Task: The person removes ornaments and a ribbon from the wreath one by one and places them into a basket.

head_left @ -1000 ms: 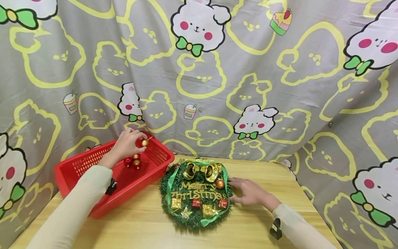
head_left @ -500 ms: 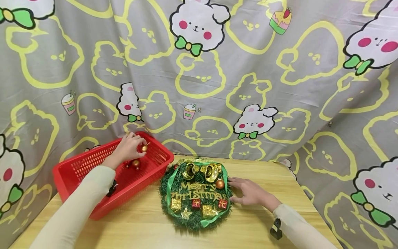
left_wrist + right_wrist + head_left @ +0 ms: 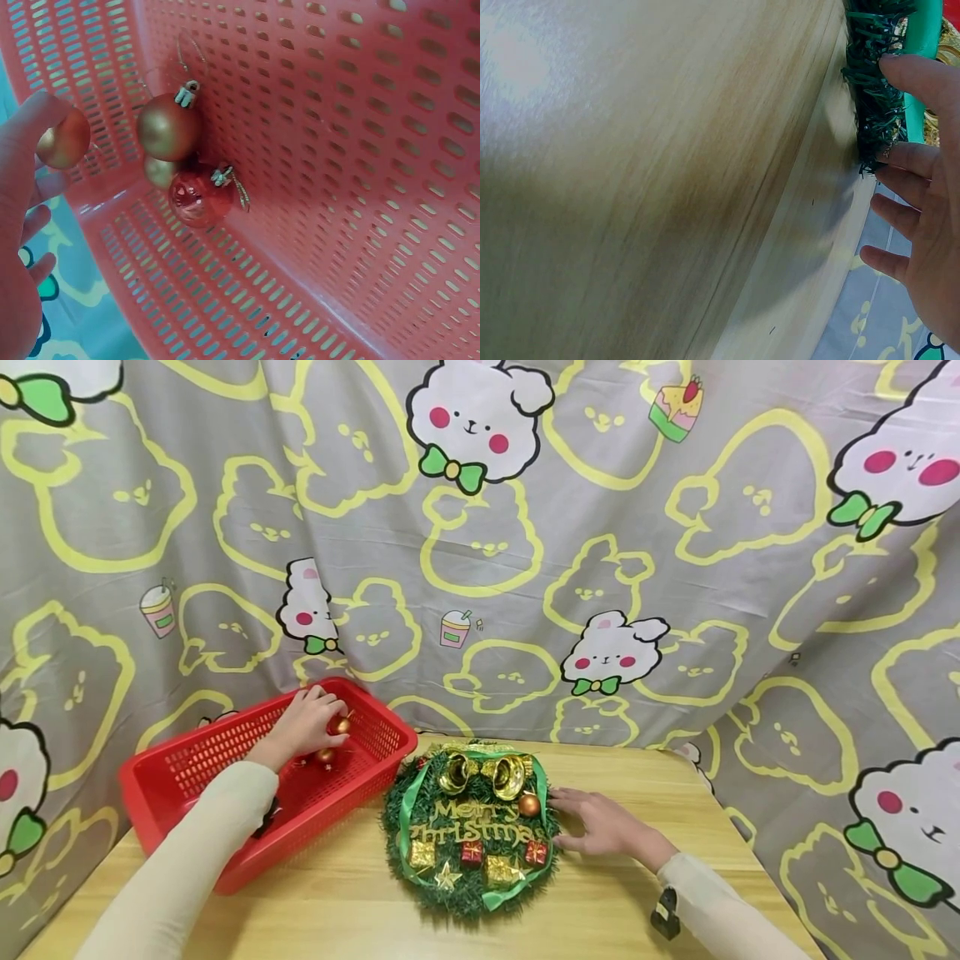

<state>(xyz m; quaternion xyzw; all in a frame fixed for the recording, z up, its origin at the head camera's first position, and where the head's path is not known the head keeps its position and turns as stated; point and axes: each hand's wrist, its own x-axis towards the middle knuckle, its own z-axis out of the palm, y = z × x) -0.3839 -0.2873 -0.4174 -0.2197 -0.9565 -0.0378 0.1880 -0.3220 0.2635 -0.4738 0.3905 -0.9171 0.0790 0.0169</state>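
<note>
My left hand [image 3: 300,725] reaches into the red basket [image 3: 322,837] and pinches a gold Christmas ball [image 3: 66,139] between thumb and fingers. Below it, toward a corner of the basket, the left wrist view shows a larger gold ball [image 3: 169,129], another gold ball [image 3: 159,172] partly hidden, and a clear red ball [image 3: 201,199]. My right hand [image 3: 603,823] touches the right edge of a green Christmas wreath [image 3: 468,902], its fingers spread. On the wreath are gold bells [image 3: 510,777], a copper-coloured ball [image 3: 528,805], gold lettering, small gift boxes and a star.
The basket stands at the left of the wooden table [image 3: 360,910], beside the wreath. Behind the table hangs a grey patterned curtain [image 3: 495,693]. A black device [image 3: 665,913] is strapped at my right wrist.
My left hand has lowered with the gold ball, deeper into the basket and slightly left. My right hand has stayed at the wreath's edge.
</note>
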